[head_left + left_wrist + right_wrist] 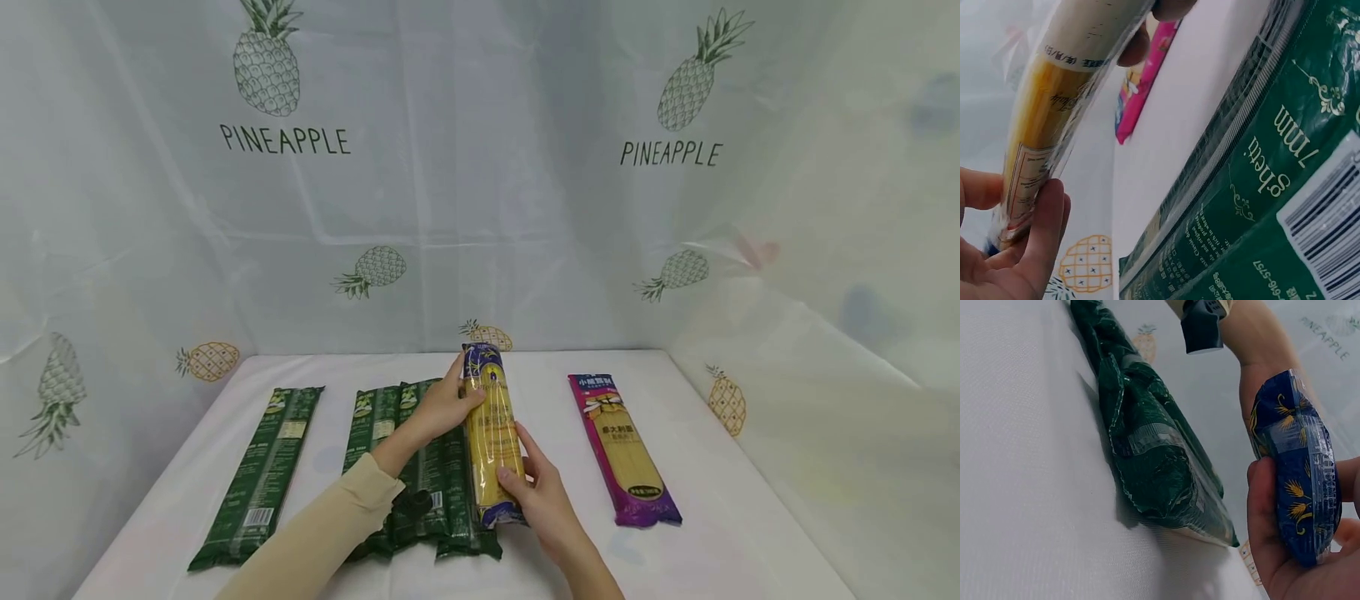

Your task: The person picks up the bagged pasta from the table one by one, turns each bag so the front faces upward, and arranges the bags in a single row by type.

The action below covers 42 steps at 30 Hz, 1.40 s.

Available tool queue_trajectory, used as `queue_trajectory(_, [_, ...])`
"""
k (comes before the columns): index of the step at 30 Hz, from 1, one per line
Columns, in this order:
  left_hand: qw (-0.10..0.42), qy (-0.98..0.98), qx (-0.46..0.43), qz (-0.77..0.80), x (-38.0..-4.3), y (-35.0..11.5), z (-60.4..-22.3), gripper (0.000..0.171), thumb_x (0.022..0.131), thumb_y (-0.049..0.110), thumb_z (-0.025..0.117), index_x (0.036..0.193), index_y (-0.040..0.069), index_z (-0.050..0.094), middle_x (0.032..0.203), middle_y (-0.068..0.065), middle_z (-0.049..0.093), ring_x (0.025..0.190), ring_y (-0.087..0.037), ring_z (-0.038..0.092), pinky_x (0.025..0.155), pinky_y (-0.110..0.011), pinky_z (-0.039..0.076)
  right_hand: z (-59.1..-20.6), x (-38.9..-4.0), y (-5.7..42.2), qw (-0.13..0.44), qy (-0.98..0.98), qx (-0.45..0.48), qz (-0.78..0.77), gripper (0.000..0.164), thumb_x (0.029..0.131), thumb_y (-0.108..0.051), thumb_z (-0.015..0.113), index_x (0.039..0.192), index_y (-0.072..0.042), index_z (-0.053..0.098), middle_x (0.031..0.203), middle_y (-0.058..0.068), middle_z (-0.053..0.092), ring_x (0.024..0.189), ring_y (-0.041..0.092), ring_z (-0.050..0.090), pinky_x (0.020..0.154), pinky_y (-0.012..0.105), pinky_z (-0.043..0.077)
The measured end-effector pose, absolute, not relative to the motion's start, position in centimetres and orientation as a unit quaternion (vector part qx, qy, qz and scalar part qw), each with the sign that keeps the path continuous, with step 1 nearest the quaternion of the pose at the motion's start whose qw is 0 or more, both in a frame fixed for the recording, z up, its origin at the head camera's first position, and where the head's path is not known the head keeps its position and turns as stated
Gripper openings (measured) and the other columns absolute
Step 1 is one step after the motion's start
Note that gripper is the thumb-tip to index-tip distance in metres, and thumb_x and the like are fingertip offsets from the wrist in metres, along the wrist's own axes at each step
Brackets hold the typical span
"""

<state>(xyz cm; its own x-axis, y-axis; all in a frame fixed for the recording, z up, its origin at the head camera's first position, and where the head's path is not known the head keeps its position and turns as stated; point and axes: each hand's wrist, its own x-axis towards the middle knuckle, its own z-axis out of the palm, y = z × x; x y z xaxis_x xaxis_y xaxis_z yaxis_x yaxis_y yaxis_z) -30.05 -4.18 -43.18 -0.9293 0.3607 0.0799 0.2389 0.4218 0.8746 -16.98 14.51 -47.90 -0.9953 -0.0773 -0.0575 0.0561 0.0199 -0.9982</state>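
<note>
Both hands hold a yellow and blue pack of spaghetti (491, 417), raised and tilted over the green packs. Near its upper end, my left hand (444, 408) grips it from the left side; in the left wrist view the thumb and fingers (1047, 231) pinch its edges. My right hand (547, 496) grips the lower right edge, thumb on the front. The right wrist view shows the pack's blue end (1297, 481) between that hand's thumb and fingers. Beneath lie several green spaghetti packs (427, 475) side by side, partly hidden by the left forearm and the held pack.
Another green spaghetti pack (258, 475) lies apart on the left of the white table (540, 383). To the right lies a pink and purple pasta pack (626, 450). A pineapple-print curtain (480, 183) hangs behind the table and along its sides.
</note>
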Motion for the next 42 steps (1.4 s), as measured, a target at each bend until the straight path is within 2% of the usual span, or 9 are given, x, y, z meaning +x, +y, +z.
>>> queue_trajectory(3, [0.042,0.847,0.190,0.496,-30.1,-4.0,-43.0,0.090,0.108,0.031,0.063,0.173,0.018,0.002,0.139,-0.024,0.064,0.096,-0.032,0.076,0.084,-0.050,0.061,-47.9,-17.0,14.5,0.035,0.716,-0.009,-0.697,0.081,0.107,-0.023,0.068,0.172,-0.032,0.021,0.126,0.019,0.062,0.098,0.023,0.071,0.081,0.034,0.061])
queue_trajectory(5, [0.034,0.849,0.196,0.490,-30.2,-3.9,-42.9,0.090,0.108,0.031,0.063,0.173,0.020,0.001,0.133,-0.023,0.067,0.080,-0.028,0.076,0.076,-0.047,0.062,-47.9,-17.1,14.6,0.025,0.718,-0.011,-0.695,0.081,0.106,-0.022,0.069,0.171,-0.034,0.023,0.124,0.019,0.061,0.098,0.023,0.071,0.080,0.033,0.061])
queue_trajectory(7, [0.030,0.846,0.202,0.492,-30.3,-3.8,-42.9,0.089,0.109,0.032,0.062,0.173,0.021,0.001,0.131,-0.023,0.068,0.072,-0.025,0.075,0.071,-0.047,0.062,-47.9,-17.2,14.6,0.016,0.721,-0.013,-0.693,0.082,0.104,-0.021,0.071,0.170,-0.035,0.024,0.121,0.018,0.060,0.097,0.024,0.071,0.078,0.033,0.061])
queue_trajectory(14, [0.052,0.824,0.185,0.533,-30.6,-3.9,-43.0,0.084,0.111,0.033,0.060,0.173,0.025,0.004,0.129,-0.024,0.068,0.074,-0.024,0.075,0.077,-0.055,0.062,-48.2,-17.3,14.5,0.006,0.722,-0.018,-0.692,0.084,0.101,-0.020,0.077,0.169,-0.033,0.030,0.113,0.017,0.058,0.093,0.024,0.070,0.076,0.031,0.060])
queue_trajectory(19, [0.083,0.787,0.170,0.587,-30.8,-4.0,-43.2,0.083,0.112,0.025,0.060,0.172,0.029,0.003,0.130,-0.024,0.067,0.081,-0.025,0.075,0.073,-0.049,0.063,-48.3,-17.4,14.4,0.000,0.724,-0.019,-0.689,0.086,0.098,-0.019,0.080,0.169,-0.031,0.032,0.113,0.017,0.057,0.093,0.023,0.069,0.075,0.031,0.061])
queue_trajectory(23, [0.099,0.766,0.152,0.617,-30.7,-4.1,-43.4,0.082,0.112,0.020,0.059,0.172,0.029,0.004,0.132,-0.025,0.067,0.088,-0.026,0.075,0.072,-0.046,0.063,-48.2,-17.4,14.4,0.006,0.741,-0.021,-0.671,0.088,0.098,-0.025,0.081,0.169,-0.030,0.030,0.114,0.018,0.057,0.093,0.023,0.068,0.076,0.032,0.060])
queue_trajectory(31, [0.118,0.741,0.134,0.648,-30.5,-4.2,-43.7,0.079,0.112,0.015,0.057,0.172,0.028,0.007,0.133,-0.026,0.067,0.092,-0.026,0.074,0.075,-0.047,0.061,-47.3,-16.9,15.4,0.065,0.793,-0.028,-0.605,0.084,0.102,-0.042,0.072,0.171,-0.034,0.024,0.121,0.015,0.060,0.097,0.025,0.063,0.079,0.036,0.055])
queue_trajectory(37, [0.135,0.733,0.129,0.654,-30.4,-3.9,-43.4,0.078,0.112,0.015,0.056,0.172,0.029,0.007,0.135,-0.027,0.065,0.096,-0.028,0.074,0.076,-0.044,0.061,-46.0,-16.6,16.8,0.109,0.804,-0.029,-0.583,0.084,0.101,-0.038,0.072,0.170,-0.039,0.024,0.120,0.016,0.055,0.091,0.024,0.060,0.070,0.036,0.051])
queue_trajectory(42, [0.154,0.724,0.126,0.660,-30.3,-3.4,-43.2,0.078,0.113,0.015,0.054,0.171,0.028,0.004,0.136,-0.027,0.064,0.097,-0.029,0.074,0.077,-0.044,0.061,-45.2,-16.6,18.2,0.121,0.818,-0.046,-0.560,0.084,0.102,-0.034,0.071,0.171,-0.035,0.024,0.116,0.015,0.056,0.090,0.024,0.060,0.069,0.036,0.053])
